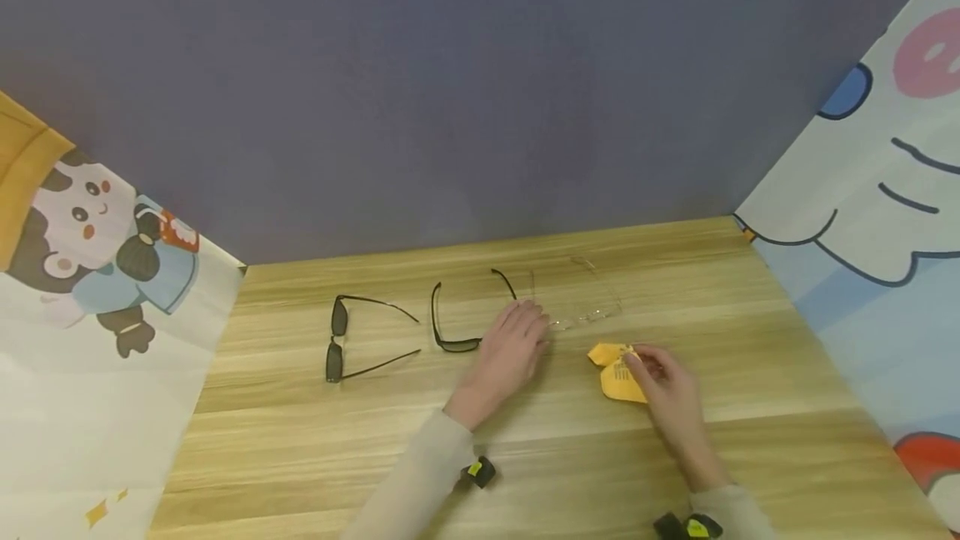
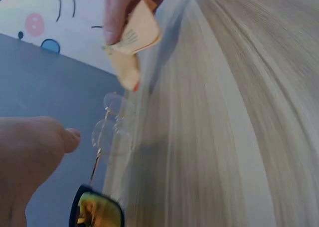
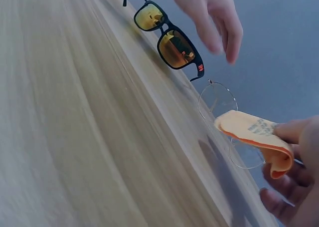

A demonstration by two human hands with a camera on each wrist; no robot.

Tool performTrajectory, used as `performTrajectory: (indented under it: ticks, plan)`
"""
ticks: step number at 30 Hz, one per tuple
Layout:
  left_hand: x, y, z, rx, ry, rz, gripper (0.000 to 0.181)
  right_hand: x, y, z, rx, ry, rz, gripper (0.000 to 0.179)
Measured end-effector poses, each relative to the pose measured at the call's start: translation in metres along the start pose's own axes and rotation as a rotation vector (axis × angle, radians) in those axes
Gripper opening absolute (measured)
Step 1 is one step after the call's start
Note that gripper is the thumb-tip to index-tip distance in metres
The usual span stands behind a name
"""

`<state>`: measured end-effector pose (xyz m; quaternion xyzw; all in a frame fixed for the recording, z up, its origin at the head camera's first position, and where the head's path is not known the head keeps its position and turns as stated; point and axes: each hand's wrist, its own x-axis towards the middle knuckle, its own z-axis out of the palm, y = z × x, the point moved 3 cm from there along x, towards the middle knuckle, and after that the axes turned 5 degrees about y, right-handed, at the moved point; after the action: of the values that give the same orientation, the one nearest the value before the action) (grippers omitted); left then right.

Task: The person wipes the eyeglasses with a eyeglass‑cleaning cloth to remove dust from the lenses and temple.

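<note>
My right hand (image 1: 671,402) pinches a folded yellow cloth (image 1: 621,373) between thumb and fingers, held over the table. Dark printing and an orange edge show on this cloth (image 3: 251,129) in the right wrist view. My left hand (image 1: 510,344) hangs above the table with relaxed fingers and nothing in them, partly covering a pair of black sunglasses (image 1: 459,346) in the head view. Beyond the cloth lie thin-rimmed clear glasses (image 1: 600,313), legs pointing to the back. From the right wrist, the sunglasses (image 3: 175,50) show yellow-orange mirrored lenses.
A second pair of dark sunglasses (image 1: 334,361) lies farther left, its legs spread to the right. The wood-grain table (image 1: 525,482) ends at a grey back wall (image 1: 480,107). Cartoon-printed panels (image 1: 862,273) stand at both sides.
</note>
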<state>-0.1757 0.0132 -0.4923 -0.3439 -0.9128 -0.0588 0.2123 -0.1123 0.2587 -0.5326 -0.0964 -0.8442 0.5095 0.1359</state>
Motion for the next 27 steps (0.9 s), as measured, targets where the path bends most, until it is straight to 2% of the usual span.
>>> performTrajectory:
  ticks: [5,9,16,23,27]
  plan:
    - [-0.014,-0.015,-0.009,-0.111,0.166,-0.038,0.037,0.006,0.007,0.001,-0.074,-0.079,-0.038,0.03]
    - [-0.027,-0.027,-0.015,-0.176,0.269,-0.083,0.045,0.011,0.011,0.002,-0.155,-0.122,-0.061,0.033]
    - [-0.055,-0.049,-0.034,-0.34,0.38,-0.223,0.044,0.019,0.014,0.006,-0.383,-0.091,-0.286,0.027]
    - [-0.077,-0.07,-0.052,-0.307,0.476,-0.311,0.046,0.022,0.014,0.0,-0.396,-0.153,-0.248,0.039]
    - [-0.085,-0.082,-0.058,-0.274,0.506,-0.34,0.048,0.024,0.005,-0.005,-0.37,-0.146,-0.273,0.042]
